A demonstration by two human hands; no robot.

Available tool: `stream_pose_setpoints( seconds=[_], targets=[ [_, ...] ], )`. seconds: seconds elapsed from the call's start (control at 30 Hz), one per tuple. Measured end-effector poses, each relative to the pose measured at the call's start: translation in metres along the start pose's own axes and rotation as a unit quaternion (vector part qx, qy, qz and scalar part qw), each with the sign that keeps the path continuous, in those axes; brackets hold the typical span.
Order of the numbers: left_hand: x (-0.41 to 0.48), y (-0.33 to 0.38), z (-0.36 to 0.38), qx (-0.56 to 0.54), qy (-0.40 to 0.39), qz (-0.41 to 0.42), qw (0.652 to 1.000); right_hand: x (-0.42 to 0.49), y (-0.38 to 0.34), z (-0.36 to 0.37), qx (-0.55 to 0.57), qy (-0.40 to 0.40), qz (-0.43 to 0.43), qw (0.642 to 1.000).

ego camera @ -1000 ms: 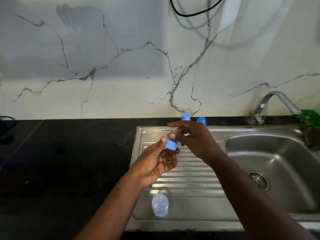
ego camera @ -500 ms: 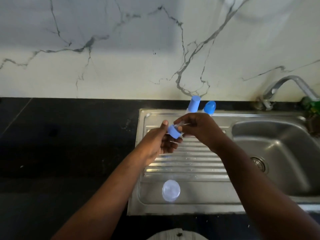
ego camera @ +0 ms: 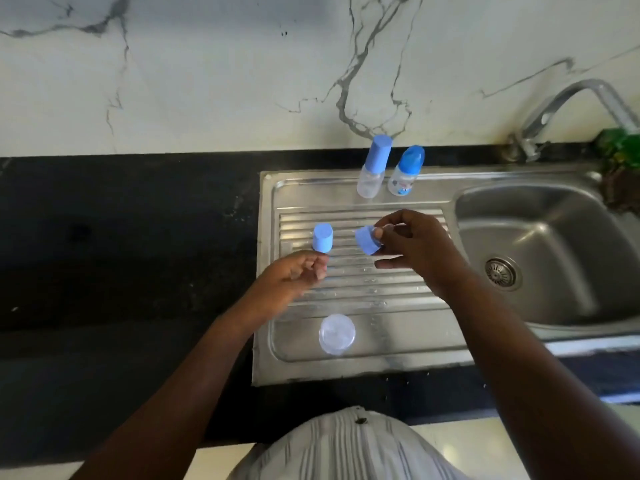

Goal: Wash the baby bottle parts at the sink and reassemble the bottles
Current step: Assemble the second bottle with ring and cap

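Edges: steel sink unit [ego camera: 346,372] dropped into a black counter [ego camera: 121,237], with a raised lip all round and the near lip close to the counter's front edge.
Room to move: bare ribs of the drainboard [ego camera: 363,296] between the hands and the far bottles; a long dark run of counter off to the left; rounded basin [ego camera: 554,289] to the right.
Left hand [ego camera: 298,271]: fingers curled, pinching the bottom of a blue cap [ego camera: 322,239] that stands upright over the left part of the ribs.
Right hand [ego camera: 415,251]: thumb and forefinger clamped on a blue collar [ego camera: 367,240], tilted. Something clear behind it, can't tell what.
Hands: apart, with the two blue pieces near each other but not touching.
Count: two capped bottles at the far edge, just beside each other: tall-cap bottle [ego camera: 372,168] and dome-cap bottle [ego camera: 405,171]. One clear bottle body [ego camera: 337,334] on the near flat part, seen from above. One tap [ego camera: 568,95], one drain [ego camera: 503,271].
Materials: brushed steel, matte blue plastic, see-through bottle walls, white veined marble wall [ego camera: 207,98].
Far right: something green [ego camera: 620,150], too blurry to call.
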State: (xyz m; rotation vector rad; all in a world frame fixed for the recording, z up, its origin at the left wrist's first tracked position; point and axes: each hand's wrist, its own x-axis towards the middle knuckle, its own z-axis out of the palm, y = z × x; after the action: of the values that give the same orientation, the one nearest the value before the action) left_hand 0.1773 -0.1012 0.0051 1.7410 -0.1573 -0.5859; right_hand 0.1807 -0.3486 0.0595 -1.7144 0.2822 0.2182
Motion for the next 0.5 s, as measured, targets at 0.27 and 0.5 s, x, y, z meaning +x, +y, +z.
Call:
stream_pose_setpoints(
  seconds=[0.27,0.5],
  targets=[
    [-0.028,-0.026,0.031,0.409,-0.098,0.151,0.895,-0.026,0.028,0.008,0.048,-0.009,0.013,0.999],
    [-0.033,-0.008,0.034,0.079,0.086,0.054,0.992,-0.043,0.029,0.001,0.06,0.025,-0.012,0.998]
  ],
)
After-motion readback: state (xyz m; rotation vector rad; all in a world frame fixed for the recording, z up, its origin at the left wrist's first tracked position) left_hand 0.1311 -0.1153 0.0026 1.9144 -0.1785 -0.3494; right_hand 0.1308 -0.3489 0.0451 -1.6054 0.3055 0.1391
